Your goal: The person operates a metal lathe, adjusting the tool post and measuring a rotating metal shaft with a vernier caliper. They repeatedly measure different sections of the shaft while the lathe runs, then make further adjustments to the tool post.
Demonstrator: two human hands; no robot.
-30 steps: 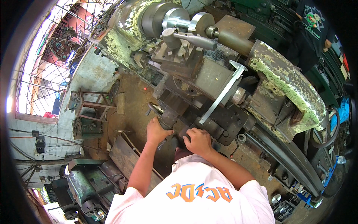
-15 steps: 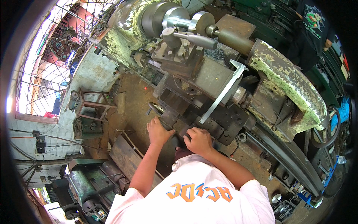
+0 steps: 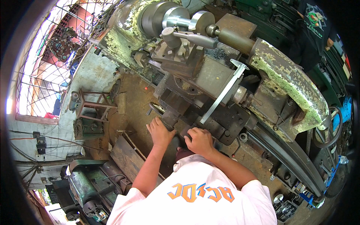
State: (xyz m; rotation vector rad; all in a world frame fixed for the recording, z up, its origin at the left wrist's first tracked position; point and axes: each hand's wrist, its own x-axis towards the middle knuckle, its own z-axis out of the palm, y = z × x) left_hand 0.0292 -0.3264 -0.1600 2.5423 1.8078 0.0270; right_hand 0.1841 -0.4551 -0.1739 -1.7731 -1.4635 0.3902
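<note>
My left hand (image 3: pixel 160 132) is closed by the near end of the lathe's cross slide (image 3: pixel 170 117), thumb toward the right; what it grips is hidden beneath it. Just to its right, my right hand (image 3: pixel 201 141) curls its fingers over a dark metal part (image 3: pixel 186 131) at the carriage's near edge; its grip is partly hidden. A vernier caliper (image 3: pixel 225 92) lies slanted across the carriage. Beyond stands the tool post (image 3: pixel 178 56) with its clamp lever (image 3: pixel 198 39). A shiny turned workpiece (image 3: pixel 178 21) sits between the chuck (image 3: pixel 152 19) and the tailstock centre (image 3: pixel 213 31).
A small handwheel (image 3: pixel 156 108) sticks out left of the cross slide. The paint-chipped tailstock (image 3: pixel 288 82) and bed rails (image 3: pixel 285 157) extend right. A green machine (image 3: pixel 84 183) stands lower left, a metal stand (image 3: pixel 93 105) by the wall. A person in dark clothes (image 3: pixel 313 33) is at upper right.
Almost nothing differs. Both hands keep their places, and the caliper, tool post and workpiece look unmoved; the view has shifted very slightly.
</note>
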